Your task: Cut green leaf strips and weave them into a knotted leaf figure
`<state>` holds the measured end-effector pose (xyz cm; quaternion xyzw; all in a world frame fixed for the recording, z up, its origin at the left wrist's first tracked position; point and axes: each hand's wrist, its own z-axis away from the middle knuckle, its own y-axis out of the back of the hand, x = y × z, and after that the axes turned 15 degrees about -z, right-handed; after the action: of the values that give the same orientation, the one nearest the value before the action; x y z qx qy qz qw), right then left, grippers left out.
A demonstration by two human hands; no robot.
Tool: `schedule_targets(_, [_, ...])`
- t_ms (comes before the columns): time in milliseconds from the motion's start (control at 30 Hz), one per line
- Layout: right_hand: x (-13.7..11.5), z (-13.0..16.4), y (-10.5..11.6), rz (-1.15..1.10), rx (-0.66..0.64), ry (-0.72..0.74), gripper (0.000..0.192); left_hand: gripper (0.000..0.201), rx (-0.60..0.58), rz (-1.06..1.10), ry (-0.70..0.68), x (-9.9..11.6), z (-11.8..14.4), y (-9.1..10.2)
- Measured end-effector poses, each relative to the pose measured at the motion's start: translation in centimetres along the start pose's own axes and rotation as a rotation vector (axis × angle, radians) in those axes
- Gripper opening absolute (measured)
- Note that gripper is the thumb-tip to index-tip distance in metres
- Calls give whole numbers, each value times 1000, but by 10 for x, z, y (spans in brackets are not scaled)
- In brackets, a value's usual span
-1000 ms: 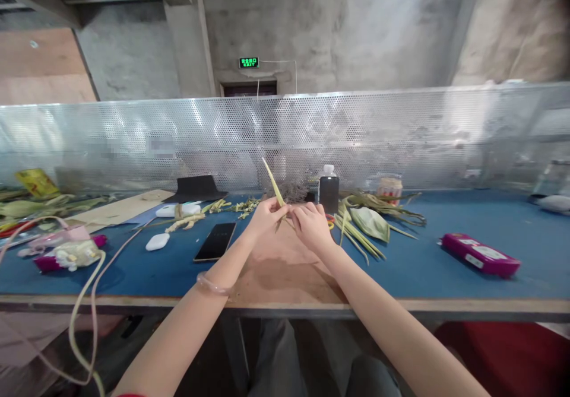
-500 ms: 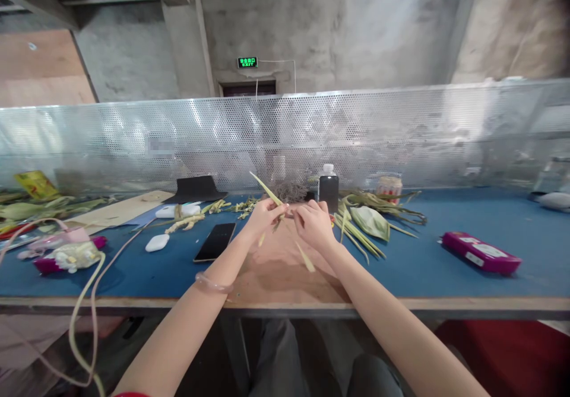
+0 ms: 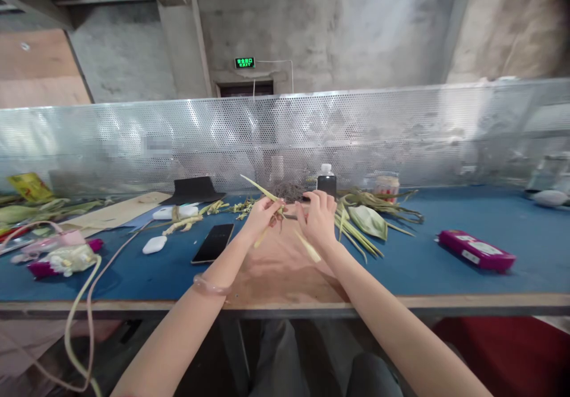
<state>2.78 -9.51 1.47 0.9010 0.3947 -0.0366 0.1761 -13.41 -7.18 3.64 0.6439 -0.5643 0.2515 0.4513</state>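
Pinched in my left hand (image 3: 262, 218) is a pale green leaf strip (image 3: 256, 187), its pointed tip sticking up and away to the left. Shorter ends of plant material hang below those fingers. Just to the right, my right hand (image 3: 319, 216) hovers with fingers spread and bent, apart from the strip. Under its wrist a loose pale strip (image 3: 308, 246) lies on the brown board (image 3: 276, 278). Behind both hands sits a tangle of dark thin strands (image 3: 289, 191), partly covered by them.
Right of the board lie green stalks (image 3: 360, 238), a broad leaf (image 3: 369, 222) and a dark bottle (image 3: 326, 182). A purple packet (image 3: 475, 250) is farther right. On the left are a phone (image 3: 213, 243), a white case (image 3: 154, 244) and cables (image 3: 91, 302). A perforated metal screen (image 3: 205, 136) stands behind.
My right hand has opened and drawn slightly away from the left one. The leaf strip in my left hand has tilted lower toward the left.
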Motion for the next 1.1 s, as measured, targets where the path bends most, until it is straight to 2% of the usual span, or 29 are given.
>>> schedule_targets(67, [-4, 0, 1, -37, -45, 36, 27, 28, 29, 3, -5, -3, -2, 1])
schedule_targets(200, [-3, 0, -5, -161, -235, 139, 18, 29, 52, -20, -8, -5, -4, 3])
schedule_targets(367, [10, 1, -15, -278, -301, 113, 10, 28, 36, -40, 1, -2, -3, 3])
schedule_targets(667, [17, 4, -19, -381, -328, 34, 28, 33, 14, -64, 30, -1, 0, 6])
schedule_targets(833, [16, 3, -18, -390, -327, 21, 31, 31, -21, -90, 35, 1, -1, 5])
schedule_targets(933, [15, 3, -18, -377, -330, 37, 29, 30, -18, -130, 15, 0, -2, 4])
schedule_targets(1100, [13, 3, -16, -298, -252, 53, 18, 30, 75, -249, -70, -4, -1, 3])
